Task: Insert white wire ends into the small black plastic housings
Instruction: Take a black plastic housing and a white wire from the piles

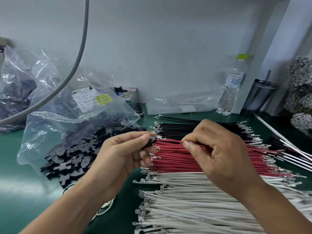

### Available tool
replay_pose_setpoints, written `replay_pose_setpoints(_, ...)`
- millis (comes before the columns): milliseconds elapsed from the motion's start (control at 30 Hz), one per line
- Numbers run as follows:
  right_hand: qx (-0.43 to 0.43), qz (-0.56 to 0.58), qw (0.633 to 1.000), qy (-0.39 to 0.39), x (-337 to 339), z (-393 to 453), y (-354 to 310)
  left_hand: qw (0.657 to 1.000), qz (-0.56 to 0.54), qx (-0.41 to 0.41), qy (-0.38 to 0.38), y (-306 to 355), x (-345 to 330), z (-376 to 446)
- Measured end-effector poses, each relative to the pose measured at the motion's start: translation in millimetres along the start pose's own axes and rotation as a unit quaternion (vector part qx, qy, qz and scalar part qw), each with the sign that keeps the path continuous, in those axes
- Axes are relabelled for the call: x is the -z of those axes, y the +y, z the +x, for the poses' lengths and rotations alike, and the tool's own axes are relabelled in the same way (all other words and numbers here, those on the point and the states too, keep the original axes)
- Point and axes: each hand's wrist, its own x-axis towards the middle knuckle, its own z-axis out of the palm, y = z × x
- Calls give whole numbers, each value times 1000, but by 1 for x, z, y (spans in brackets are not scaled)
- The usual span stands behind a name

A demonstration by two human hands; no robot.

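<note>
A small black housing [151,142] is pinched between thumb and forefinger of the left hand [125,155], raised above the red wires [177,156]. A red wire [170,141], not a white one, is pinched by the right hand [217,152] and aimed at the housing. The white wires [194,200] lie nearer, untouched. A wrong-colour insertion is judged possible; a tilted terminal may also jam at the cavity mouth. Both wrists are held off the green bench [25,191].
</note>
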Motion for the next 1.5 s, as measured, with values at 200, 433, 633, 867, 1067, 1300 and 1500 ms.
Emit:
replay_pose_setpoints(200,6,-6,1000,-14,3,1,-3,1000,-11,16,-15,2,0,-1)
replay_pose_setpoints(433,93,-109,989,-23,8,3,-6,999,-4,39,-20,7,1,-2)
replay_pose_setpoints(633,140,-186,972,-27,7,3,-6,997,16,78,-15,13,-1,-4)
replay_pose_setpoints(867,132,-202,969,-51,7,3,-6,993,57,104,9,16,-3,-5)
replay_pose_setpoints(1067,77,-118,989,-35,5,3,-10,992,65,111,18,14,-6,-6)
replay_pose_setpoints(1300,-11,26,999,-30,-11,-2,-15,992,27,120,-12,15,-4,-6)
replay_pose_setpoints(1500,29,-4,1000,-11,-14,-2,-21,991,21,134,-14,10,-7,-7)
